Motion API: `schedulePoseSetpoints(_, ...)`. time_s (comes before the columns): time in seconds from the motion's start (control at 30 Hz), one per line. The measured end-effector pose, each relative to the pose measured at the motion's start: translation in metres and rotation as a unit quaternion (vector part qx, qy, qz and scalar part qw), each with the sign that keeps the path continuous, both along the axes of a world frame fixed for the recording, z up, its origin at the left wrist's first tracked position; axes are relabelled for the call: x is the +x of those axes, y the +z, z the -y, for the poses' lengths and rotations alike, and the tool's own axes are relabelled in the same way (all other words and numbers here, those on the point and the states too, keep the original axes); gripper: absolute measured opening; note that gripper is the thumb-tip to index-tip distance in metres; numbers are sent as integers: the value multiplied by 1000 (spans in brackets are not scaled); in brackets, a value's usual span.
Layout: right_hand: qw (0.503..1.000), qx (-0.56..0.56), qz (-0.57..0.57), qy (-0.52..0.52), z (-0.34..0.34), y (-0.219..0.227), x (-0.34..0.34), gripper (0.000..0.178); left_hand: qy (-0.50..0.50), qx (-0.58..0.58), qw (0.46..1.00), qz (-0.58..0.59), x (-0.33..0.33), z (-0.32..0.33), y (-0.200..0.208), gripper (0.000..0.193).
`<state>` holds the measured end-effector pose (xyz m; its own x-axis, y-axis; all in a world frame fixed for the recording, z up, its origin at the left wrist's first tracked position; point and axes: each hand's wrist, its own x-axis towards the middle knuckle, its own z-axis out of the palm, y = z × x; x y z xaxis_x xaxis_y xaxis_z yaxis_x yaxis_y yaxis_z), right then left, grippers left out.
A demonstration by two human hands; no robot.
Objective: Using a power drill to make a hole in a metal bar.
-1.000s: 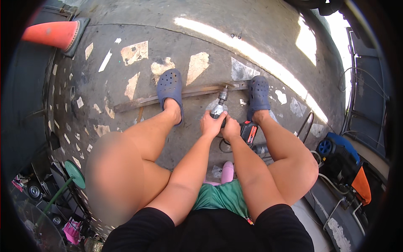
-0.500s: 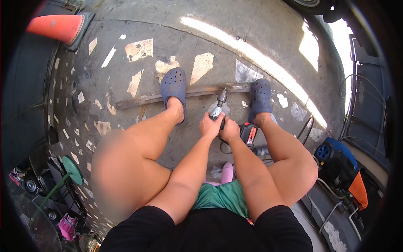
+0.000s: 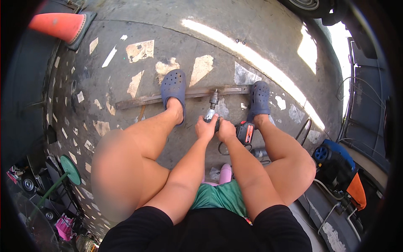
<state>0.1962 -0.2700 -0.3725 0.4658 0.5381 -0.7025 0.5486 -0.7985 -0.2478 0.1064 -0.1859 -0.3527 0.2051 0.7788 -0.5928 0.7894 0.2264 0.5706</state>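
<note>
A cordless drill point(image 3: 211, 110) points away from me, held in both hands over a long rusty metal bar point(image 3: 151, 99) on the floor. My left hand point(image 3: 206, 127) wraps round the front of its body, behind the chuck. At the rear, my right hand point(image 3: 226, 129) is closed round the handle, with the black and orange battery point(image 3: 245, 132) sticking out to its right. The chuck's tip carries a small attachment, blurred, at the bar; whether it touches I cannot tell. My blue clogs, the left clog point(image 3: 173, 86) and the right clog point(image 3: 260, 95), stand at the bar.
An orange cone point(image 3: 58, 26) stands at the far left. On the left is a green round plate on a pole point(image 3: 70, 170). A blue and black machine with a wheel point(image 3: 336, 155) sits at the right. Behind the drill lies another grey tool point(image 3: 259, 153) with a cable.
Both hands and the drill have shifted a little to the left, and its tip now sits farther left along the bar. The bar and my feet have stayed in place.
</note>
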Motion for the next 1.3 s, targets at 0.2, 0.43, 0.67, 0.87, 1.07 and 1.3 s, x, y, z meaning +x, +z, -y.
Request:
schedulePoseSetpoints(0.2,1000,-9,-9,18,-9,9,-3,30,25,-5,1000,-13,-10,-2,-4,80)
schedulePoseSetpoints(0.43,999,-10,28,13,3,-8,6,27,-13,-30,999,0,6,-2,-1,89)
schedulePoseSetpoints(0.67,999,-3,13,52,-3,-19,-2,25,30,-13,999,-27,-11,-3,-10,94)
schedulePoseSetpoints(0.87,999,-14,30,-43,14,-9,-3,32,-39,-47,998,-24,7,0,-2,96)
schedulePoseSetpoints(1.07,999,20,6,31,-7,-38,-25,22,54,-31,997,-37,-28,-11,-3,87)
schedulePoseSetpoints(1.3,1000,-13,15,-3,12,-13,-12,30,-11,-43,999,-23,-7,-1,0,86)
